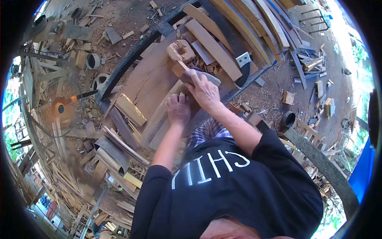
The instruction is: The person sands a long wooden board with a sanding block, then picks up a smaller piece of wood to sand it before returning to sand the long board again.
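Centrally, on a wooden workbench, the right hand grips a grey-edged wooden tool. The tool's long axis runs crosswise, with its wooden end pointing left toward a carved block. Just beside it, the left hand curls shut on a pale plank.

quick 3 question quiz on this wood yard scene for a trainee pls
1. True or false: the right hand, gripping a grey tool, lies farther from the body than the left hand.
2. What lies on the bench just beyond the right hand? A) a wood block with a hollow B) a paint tin C) a coil of rope
3. Name the wire-caged machine with the orange hub on the person's left.

Key: 1 true; 2 A; 3 a fan.
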{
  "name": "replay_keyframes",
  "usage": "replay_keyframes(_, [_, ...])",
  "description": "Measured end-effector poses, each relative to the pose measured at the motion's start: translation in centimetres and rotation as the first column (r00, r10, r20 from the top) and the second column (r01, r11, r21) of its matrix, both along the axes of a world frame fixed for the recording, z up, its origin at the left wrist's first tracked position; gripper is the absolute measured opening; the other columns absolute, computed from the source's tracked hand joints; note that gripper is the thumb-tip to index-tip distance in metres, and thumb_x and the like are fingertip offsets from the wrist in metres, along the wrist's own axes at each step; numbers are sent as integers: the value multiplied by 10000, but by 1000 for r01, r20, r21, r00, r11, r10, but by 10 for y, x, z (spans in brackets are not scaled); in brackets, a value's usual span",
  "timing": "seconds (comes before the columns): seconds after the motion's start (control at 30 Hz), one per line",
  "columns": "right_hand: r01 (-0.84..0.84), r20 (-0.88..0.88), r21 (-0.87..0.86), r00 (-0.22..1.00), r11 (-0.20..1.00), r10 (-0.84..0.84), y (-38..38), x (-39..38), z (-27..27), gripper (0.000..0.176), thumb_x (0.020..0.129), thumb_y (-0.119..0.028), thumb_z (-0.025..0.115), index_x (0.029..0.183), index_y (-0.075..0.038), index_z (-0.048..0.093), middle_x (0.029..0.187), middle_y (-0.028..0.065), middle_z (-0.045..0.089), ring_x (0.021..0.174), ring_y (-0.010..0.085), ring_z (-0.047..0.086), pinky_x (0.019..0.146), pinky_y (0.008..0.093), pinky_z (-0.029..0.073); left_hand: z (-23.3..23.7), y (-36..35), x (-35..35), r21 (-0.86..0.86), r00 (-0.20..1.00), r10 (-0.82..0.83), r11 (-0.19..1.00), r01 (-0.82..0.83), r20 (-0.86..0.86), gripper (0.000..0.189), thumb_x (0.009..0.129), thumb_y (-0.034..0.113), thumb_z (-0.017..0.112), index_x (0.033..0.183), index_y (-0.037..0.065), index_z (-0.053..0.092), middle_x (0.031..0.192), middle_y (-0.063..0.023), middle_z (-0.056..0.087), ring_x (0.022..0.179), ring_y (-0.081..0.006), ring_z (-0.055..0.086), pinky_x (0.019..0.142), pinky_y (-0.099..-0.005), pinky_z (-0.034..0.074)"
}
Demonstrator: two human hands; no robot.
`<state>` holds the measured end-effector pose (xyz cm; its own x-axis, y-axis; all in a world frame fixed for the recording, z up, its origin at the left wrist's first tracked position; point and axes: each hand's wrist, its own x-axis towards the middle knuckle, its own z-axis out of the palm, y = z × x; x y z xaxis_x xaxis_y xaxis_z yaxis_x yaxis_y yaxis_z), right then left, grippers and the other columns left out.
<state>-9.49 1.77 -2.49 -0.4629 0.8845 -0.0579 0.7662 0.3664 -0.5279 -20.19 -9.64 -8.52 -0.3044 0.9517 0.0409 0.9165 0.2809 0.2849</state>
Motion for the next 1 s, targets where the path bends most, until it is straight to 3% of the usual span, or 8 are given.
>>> replay_keyframes(0.13, [55, 26, -117, 998, 992, -53, -31, 41, 7, 518, 948, -398, 600, 1375, -153, 441, 923, 169, 616, 720, 375, 665, 599, 454, 543, 5, 3, 2, 16, 1000, 6, 1000, -6, 6, 241, 947, 311, 563, 1122, 147, 551, 994, -103, 528, 950, -315, 512, 817, -480, 403])
replay_keyframes(0.4, [-43, -41, -4, 998, 999, 43, 1, 8, -2, 522, 932, -356, 624, 1368, -142, 434, 921, 188, 628, 754, 385, 680, 608, 460, 557, 13, 4, 2, 29, 1000, -8, 1000, 8, 22, 232, 947, 267, 570, 1117, 117, 524, 983, -126, 501, 969, -330, 501, 830, -478, 400])
replay_keyframes(0.57, [36, -59, -113, 997, 993, -43, -27, 40, -3, 529, 932, -369, 625, 1376, -151, 436, 950, 194, 630, 729, 385, 679, 570, 446, 556, 10, 4, 3, 29, 1000, 3, 1000, -3, 6, 223, 941, 278, 575, 1103, 133, 525, 990, -115, 510, 963, -323, 500, 819, -478, 397])
replay_keyframes(0.63, [-18, -11, -106, 1000, 994, 17, -1, 9, 3, 485, 944, -357, 612, 1353, -156, 444, 1017, 171, 630, 828, 394, 669, 669, 473, 556, 8, 4, 2, 33, 1000, 6, 999, -5, -13, 219, 946, 302, 572, 1102, 152, 539, 995, -99, 522, 954, -314, 503, 815, -474, 391])
replay_keyframes(0.73, [-38, 2, -87, 999, 995, 39, 13, -12, -2, 486, 942, -344, 619, 1360, -165, 447, 1027, 168, 633, 832, 395, 670, 672, 472, 558, 8, 2, 2, 21, 1000, -10, 1000, 10, 2, 228, 947, 305, 575, 1116, 156, 539, 996, -101, 521, 951, -315, 502, 813, -474, 391])
replay_keyframes(0.77, [-24, -105, -3, 994, 1000, 23, 6, -3, -5, 509, 937, -350, 625, 1370, -155, 440, 1013, 174, 633, 830, 397, 672, 673, 474, 558, 8, 2, 3, 31, 1000, -2, 1000, 2, -3, 233, 944, 305, 579, 1117, 155, 536, 989, -103, 517, 948, -316, 502, 811, -475, 390])
replay_keyframes(0.9, [43, 13, -179, 999, 983, -41, -29, 43, 8, 532, 928, -372, 635, 1356, -121, 444, 975, 175, 633, 827, 393, 676, 670, 474, 556, 7, 4, 1, 62, 1000, -9, 998, 8, 11, 247, 937, 304, 587, 1123, 152, 530, 985, -108, 512, 941, -321, 503, 805, -479, 391])
replay_keyframes(1.0, [14, 38, -138, 999, 990, -9, -12, 18, 6, 518, 932, -384, 625, 1347, -127, 451, 982, 175, 634, 839, 392, 679, 673, 478, 556, 5, 4, 2, 55, 1000, -4, 998, 4, -7, 269, 938, 324, 585, 1134, 149, 530, 994, -110, 515, 940, -324, 503, 812, -481, 390])
